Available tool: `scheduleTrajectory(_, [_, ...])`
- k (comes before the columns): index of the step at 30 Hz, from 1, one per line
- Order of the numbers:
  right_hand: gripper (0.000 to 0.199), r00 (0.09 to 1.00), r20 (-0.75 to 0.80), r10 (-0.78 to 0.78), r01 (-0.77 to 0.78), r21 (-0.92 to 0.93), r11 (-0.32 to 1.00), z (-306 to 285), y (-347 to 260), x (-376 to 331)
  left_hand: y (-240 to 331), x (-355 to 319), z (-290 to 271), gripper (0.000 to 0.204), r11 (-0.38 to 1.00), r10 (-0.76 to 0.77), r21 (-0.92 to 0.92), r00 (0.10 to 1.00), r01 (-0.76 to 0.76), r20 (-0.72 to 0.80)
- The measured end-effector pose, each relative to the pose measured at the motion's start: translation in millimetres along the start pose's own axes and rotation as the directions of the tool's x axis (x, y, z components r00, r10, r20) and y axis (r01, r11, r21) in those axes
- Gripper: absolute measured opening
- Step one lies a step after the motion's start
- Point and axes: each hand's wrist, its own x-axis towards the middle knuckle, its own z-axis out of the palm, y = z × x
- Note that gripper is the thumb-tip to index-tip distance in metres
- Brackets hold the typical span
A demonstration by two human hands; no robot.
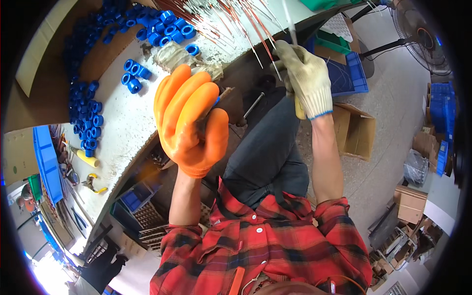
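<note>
Mostly hidden, a small blue piece sits between the curled fingers and thumb of the left hand, which wears an orange rubber glove near the edge of the bench. Well apart from it, the right hand, in a pale knit glove, is closed around a slim pale rod that points up and away; a yellow end shows below the palm. Just beyond the orange glove lies a crumpled cloth, with a few blue rings to its left and a heap of thin rods past it. Farther right, a cardboard box stands open on the floor, near a blue crate and a fan.
</note>
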Motion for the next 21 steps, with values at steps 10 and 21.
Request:
scheduleTrajectory(10, [0.033,0.998,0.058,-0.018,0.018,0.002,1.000,-6,1,-5,4,4,-16,0.052,0.998,-0.044,-0.042,0.994,0.048,0.097])
scheduleTrajectory(21, [0.019,0.983,0.008,0.183,-0.183,0.131,0.974,-71,15,-81,67,-1,-53,0.048,0.985,-0.169,0.002,0.961,0.173,0.217])
